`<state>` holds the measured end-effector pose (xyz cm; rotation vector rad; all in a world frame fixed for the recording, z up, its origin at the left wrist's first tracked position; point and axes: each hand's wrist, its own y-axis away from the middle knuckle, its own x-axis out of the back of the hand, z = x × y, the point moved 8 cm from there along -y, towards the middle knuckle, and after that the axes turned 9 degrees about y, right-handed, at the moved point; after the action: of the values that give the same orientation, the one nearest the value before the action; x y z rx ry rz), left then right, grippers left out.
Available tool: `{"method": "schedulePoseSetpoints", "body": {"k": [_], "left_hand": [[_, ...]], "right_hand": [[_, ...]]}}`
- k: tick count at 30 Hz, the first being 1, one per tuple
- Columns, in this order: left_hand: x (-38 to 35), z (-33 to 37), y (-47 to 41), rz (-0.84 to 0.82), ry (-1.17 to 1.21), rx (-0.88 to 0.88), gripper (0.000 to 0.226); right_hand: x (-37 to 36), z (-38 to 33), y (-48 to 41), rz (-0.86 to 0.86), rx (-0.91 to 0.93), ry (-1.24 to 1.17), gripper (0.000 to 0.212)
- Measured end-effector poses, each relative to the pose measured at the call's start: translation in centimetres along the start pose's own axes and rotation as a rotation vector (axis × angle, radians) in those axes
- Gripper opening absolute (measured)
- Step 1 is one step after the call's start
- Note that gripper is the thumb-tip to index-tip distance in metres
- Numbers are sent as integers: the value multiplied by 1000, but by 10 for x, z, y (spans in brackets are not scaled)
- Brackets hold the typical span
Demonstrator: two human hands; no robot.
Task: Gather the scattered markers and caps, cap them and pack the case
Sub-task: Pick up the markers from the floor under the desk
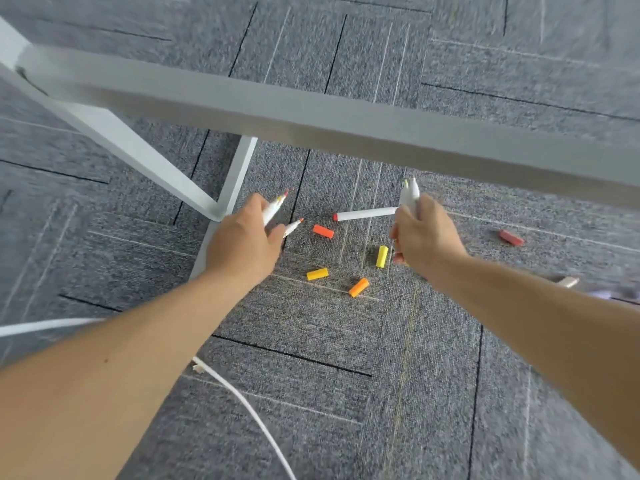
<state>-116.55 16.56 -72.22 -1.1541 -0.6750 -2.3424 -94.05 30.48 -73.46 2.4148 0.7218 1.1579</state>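
Caps [323, 231] between left hand [242, 244] and right hand [427, 237], both gripping markers [273, 207]

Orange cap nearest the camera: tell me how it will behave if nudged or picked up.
The orange cap looks like a small plastic piece, so probably light and stiff. Its rounded body may roll when nudged, though the rough carpet should likely stop it quickly.

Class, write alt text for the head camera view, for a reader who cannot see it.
The left hand and the right hand each grip uncapped white markers above grey carpet. Orange, yellow and red caps lie on it, near a white table frame.
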Motion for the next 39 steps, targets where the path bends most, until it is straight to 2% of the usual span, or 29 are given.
{"method": "schedulePoseSetpoints", "body": {"k": [3, 8, 14, 20, 23, 25, 28, 31, 33, 36, 39], "left_hand": [[-13, -4, 1, -131, -193, 18, 38], [-26, -2, 4, -144, -104, -28, 22], [-16, -1, 6, -11, 184, 54, 26], [-32, 26, 22, -100, 345, 9, 30], [-44, 35, 27, -131, 473, 24, 29], [-52, 41, 29, -143, 634, 78, 25], [-67, 65, 38, -145, 766, 133, 39], [-86, 101, 50, -157, 748, 123, 50], [-100, 129, 57, -193, 676, 72, 56], [-120, 179, 70, -336, 521, -54, 53], [-133, 228, 79, -421, 356, -173, 45]], "right_hand": [[-14, -5, -7, -12, -47, 28, 31], [-13, -4, -18, 1, -147, 135, 43], [-14, 8, -34, -14, -272, 144, 52], [-19, 6, -41, 11, -251, 96, 29], [-9, 4, -34, 65, -147, 113, 34], [7, 10, -20, 130, -110, -56, 32], [50, 38, 18, 227, -127, -204, 33], [83, 83, 58, 210, -146, -437, 24], [102, 120, 84, 239, -168, -500, 19], [131, 176, 117, 338, -216, -361, 34], [160, 210, 148, 396, -187, -147, 36]]}}
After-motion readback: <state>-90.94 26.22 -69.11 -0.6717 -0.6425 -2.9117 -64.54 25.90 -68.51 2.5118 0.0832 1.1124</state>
